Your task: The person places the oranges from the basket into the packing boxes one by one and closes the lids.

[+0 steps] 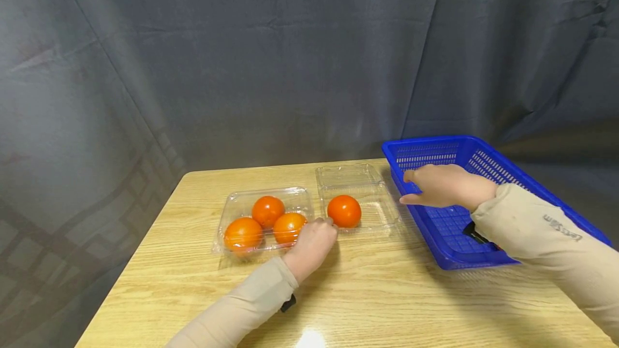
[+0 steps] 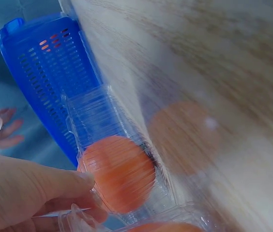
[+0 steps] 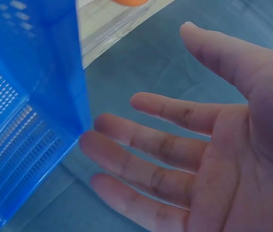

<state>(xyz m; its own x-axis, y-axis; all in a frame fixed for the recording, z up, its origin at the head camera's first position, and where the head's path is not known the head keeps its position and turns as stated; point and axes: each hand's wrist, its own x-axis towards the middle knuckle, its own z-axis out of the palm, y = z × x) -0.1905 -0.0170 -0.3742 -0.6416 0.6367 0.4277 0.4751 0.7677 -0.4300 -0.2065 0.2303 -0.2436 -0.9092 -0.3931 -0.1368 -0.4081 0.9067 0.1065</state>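
My left hand (image 1: 313,243) is at the near left corner of an open clear plastic clamshell box (image 1: 379,212), thumb and fingers pinching its rim. Inside that box sits one round orange-red fruit (image 1: 344,211), right beside the fingertips; in the left wrist view the same fruit (image 2: 119,174) shows just past the thumb. My right hand (image 1: 447,186) hovers over the left side of a blue plastic basket (image 1: 435,230), holding nothing. Seen in the right wrist view, its fingers (image 3: 146,140) are spread and nearly straight, with the thumb apart.
Left of the open box stands a second clear clamshell box (image 1: 232,205) with three orange fruits (image 1: 243,234) in it. The basket stands at the right side of the wooden table (image 1: 184,283). A grey curtain (image 1: 290,69) hangs behind the table.
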